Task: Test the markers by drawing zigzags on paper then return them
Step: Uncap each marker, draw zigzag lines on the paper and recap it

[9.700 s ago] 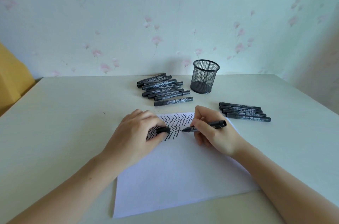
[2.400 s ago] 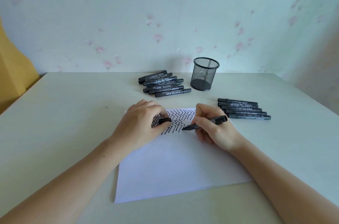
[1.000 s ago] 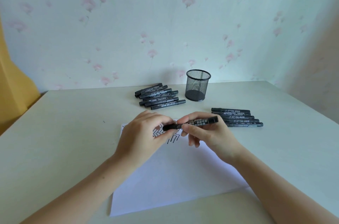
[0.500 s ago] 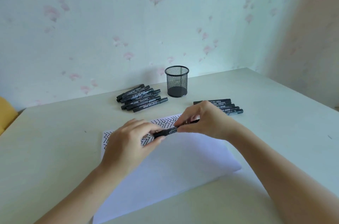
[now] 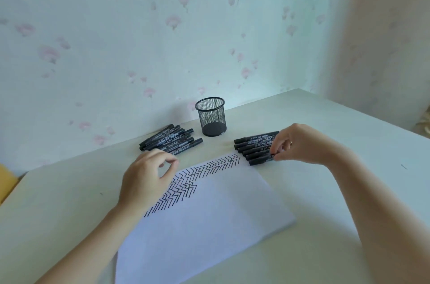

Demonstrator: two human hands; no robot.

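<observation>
A white paper (image 5: 209,225) lies on the table, with rows of black zigzags (image 5: 204,170) along its far edge. My right hand (image 5: 300,144) pinches a capped black marker (image 5: 259,161) at the near end of a row of several black markers (image 5: 253,144) to the right of the paper. My left hand (image 5: 146,176) hovers over the paper's far left corner, fingers loosely curled and holding nothing. A second pile of several black markers (image 5: 169,140) lies just beyond my left hand.
A black mesh pen cup (image 5: 211,116) stands between the two marker groups, near the wall. The pale table (image 5: 337,190) ends at a flowered wall behind and an edge at the right. A yellow object (image 5: 7,179) shows at the far left.
The marker was capped between both hands. My right hand then carried it right to the row of markers. My left hand let go and stayed over the paper. The camera turned right.
</observation>
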